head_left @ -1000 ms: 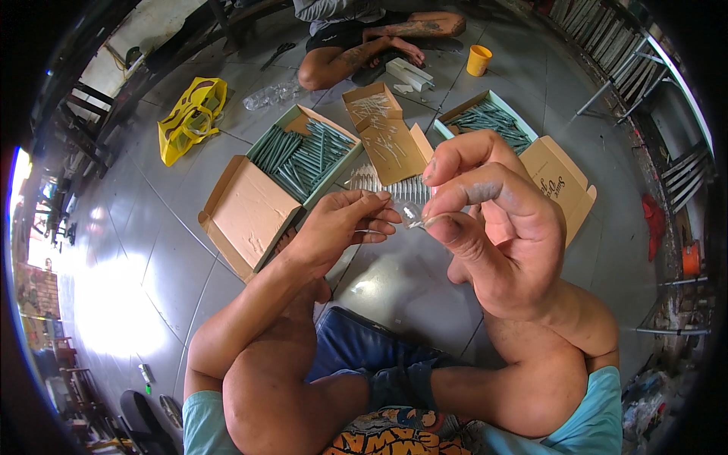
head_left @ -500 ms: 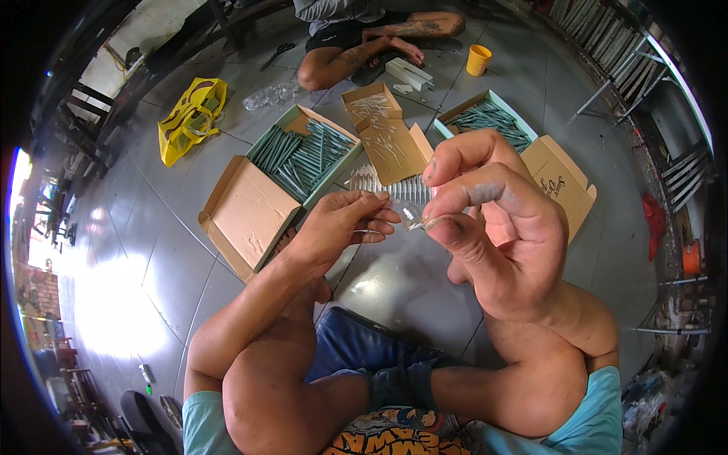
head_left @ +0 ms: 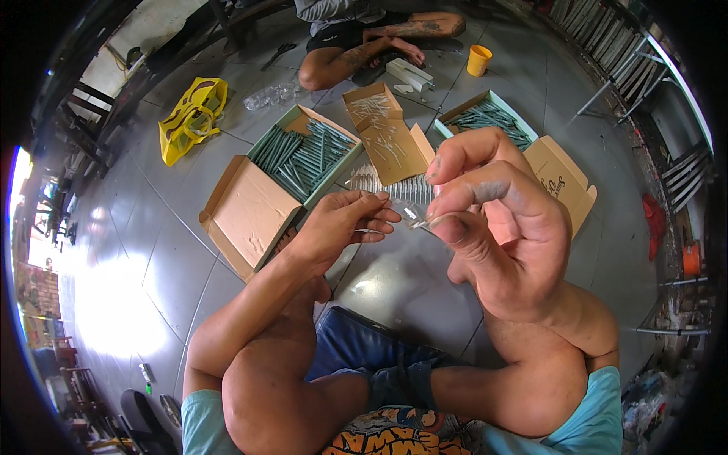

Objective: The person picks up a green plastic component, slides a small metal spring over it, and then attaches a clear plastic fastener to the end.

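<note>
Between my two hands is a small clear plastic piece (head_left: 410, 215), thin and shiny; its exact kind I cannot make out. My left hand (head_left: 341, 224) pinches its left end with thumb and forefinger. Larger in the picture, my right hand (head_left: 508, 227) grips the right end between thumb and fingertips, which partly cover it. Just beyond the hands lies a row of thin, pale, pointed pieces (head_left: 369, 180). An opened cardboard box (head_left: 410, 161) with small whitish slivers overlaps that row. Dark green pen-like sticks (head_left: 296, 155) fill a box left of it.
On the right, a second box of green sticks (head_left: 489, 121) stands with its lid (head_left: 565, 178) folded toward me. Farther off are a yellow bag (head_left: 189, 121), a clear crumpled wrapper (head_left: 273, 96), a yellow cup (head_left: 478, 61) and another person's crossed legs (head_left: 341, 64).
My right hand has shifted slightly to the right, and the clear piece shows a little more between the hands. My left hand has hardly moved.
</note>
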### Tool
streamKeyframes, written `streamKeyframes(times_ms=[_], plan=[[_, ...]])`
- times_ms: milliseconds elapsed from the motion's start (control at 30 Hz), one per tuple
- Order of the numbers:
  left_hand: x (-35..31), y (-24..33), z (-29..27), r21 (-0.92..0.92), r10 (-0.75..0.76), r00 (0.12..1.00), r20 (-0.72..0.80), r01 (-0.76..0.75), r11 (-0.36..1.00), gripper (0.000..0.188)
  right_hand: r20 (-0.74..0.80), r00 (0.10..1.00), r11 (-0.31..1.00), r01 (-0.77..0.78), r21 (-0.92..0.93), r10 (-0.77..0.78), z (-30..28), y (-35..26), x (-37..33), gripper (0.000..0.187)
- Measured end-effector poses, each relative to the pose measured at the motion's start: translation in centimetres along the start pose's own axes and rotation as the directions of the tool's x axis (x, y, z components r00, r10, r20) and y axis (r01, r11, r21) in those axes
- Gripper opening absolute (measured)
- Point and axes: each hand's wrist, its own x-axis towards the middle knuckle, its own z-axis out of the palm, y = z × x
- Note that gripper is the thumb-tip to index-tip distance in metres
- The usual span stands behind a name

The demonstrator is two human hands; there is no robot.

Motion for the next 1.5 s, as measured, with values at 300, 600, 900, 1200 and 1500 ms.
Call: streamKeyframes(times_ms=[300,600,900,1200,1500], plan=[[0.1,-0.2,0.1,-0.017,-0.02,1.0,-0.017,0.019,1.0,0.028,-0.016,0.999,0.998,-0.034,0.047,0.035,0.0,-0.5,-0.1,0.014],[2.6,-5.8,-1.9,0.481,-0.032,0.997,0.064,-0.003,0.877,0.04,-0.019,0.998,0.998,-0.055,-0.013,0.055,-0.1,-0.5,-0.2,0.014],[7.4,-9.6,-10.3,0.994,0.059,0.998,0.004,0.003,-0.112,0.053,-0.067,0.938,0.931,-0.324,0.17,0.339,-1.2,-0.6,-0.4,0.017],[14.0,-1.5,-19.3,0.919,0.172,0.985,-0.033,0.098,-0.381,0.015,0.022,0.995,0.925,-0.085,-0.372,0.1,-3.1,1.4,-0.8,0.023],[22.7,-10.6,-22.3,0.929,0.306,0.879,-0.365,0.366,0.058,0.023,-0.042,0.983,0.903,-0.181,-0.39,0.179,-3.7,1.4,-1.4,0.025]])
